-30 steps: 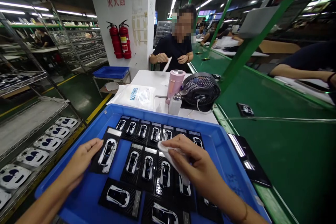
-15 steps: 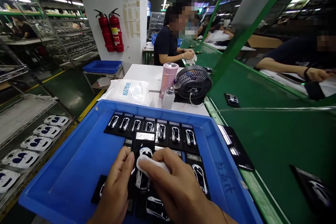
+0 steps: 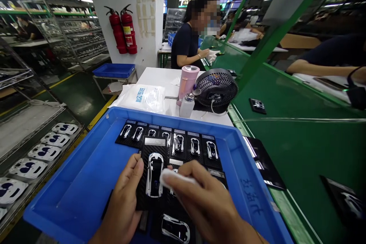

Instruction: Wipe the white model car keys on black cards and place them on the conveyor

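Note:
My left hand (image 3: pixel 126 194) grips the left edge of a black display base with a white-and-black model car (image 3: pixel 154 175) on it, tilted up over the tray. A silver label strip shows at the base's top end. My right hand (image 3: pixel 206 194) pinches a white cloth (image 3: pixel 174 179) over its index finger, just right of the car; whether the cloth touches it I cannot tell. Beneath my hands a blue tray (image 3: pixel 71 183) holds a row of similar model cars (image 3: pixel 179 143) on black bases. Another model car (image 3: pixel 175 228) lies near the front, partly hidden by my right hand.
Beyond the tray stand a pink tumbler (image 3: pixel 188 82), a pump bottle (image 3: pixel 187 106), a black fan (image 3: pixel 216 89) and a white plastic pack (image 3: pixel 143 97). A green conveyor belt (image 3: pixel 300 145) carries model cars on the right. White car shells (image 3: pixel 47 151) lie on a rack at left. A co-worker (image 3: pixel 188 42) sits ahead.
The cloth in my right hand has moved off the car's roof to its right side. The held base has turned more face-on, showing the whole car. My view has shifted slightly.

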Demonstrator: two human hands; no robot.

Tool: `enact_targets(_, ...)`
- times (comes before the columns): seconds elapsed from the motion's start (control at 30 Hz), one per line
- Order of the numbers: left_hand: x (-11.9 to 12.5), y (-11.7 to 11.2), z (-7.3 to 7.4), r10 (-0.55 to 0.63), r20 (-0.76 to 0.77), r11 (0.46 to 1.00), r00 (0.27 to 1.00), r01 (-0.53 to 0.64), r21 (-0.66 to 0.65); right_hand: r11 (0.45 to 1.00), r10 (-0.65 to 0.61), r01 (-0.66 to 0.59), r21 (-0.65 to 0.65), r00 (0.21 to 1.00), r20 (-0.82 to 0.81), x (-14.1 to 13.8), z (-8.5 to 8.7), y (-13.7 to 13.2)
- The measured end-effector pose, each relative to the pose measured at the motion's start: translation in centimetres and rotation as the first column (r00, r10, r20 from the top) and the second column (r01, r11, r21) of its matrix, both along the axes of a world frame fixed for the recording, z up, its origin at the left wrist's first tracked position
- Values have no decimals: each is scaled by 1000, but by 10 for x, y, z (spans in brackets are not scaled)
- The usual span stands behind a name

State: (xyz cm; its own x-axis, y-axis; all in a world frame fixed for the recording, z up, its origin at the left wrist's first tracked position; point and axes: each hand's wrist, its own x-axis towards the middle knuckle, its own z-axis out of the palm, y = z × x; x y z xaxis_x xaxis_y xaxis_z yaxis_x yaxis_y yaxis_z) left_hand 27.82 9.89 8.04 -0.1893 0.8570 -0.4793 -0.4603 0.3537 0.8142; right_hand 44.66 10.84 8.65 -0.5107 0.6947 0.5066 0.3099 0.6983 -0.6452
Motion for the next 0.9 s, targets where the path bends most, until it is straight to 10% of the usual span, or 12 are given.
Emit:
enact_targets(0.13, 3, 1, 9, 22, 119, 996, 993, -11, -86, 994, -32, 7, -110, 975, -218, -1, 1, 5)
enact_targets(0.6, -1, 2, 12, -18, 223, 999, 975, 11, 32, 992, 13, -39, -117, 977, -212, -1, 8, 1)
enact_targets(0.9, 6, -4, 14, -95, 184, 985, 978, 66, 159, 983, -74, 35, 181, 973, 217, -9, -7, -5)
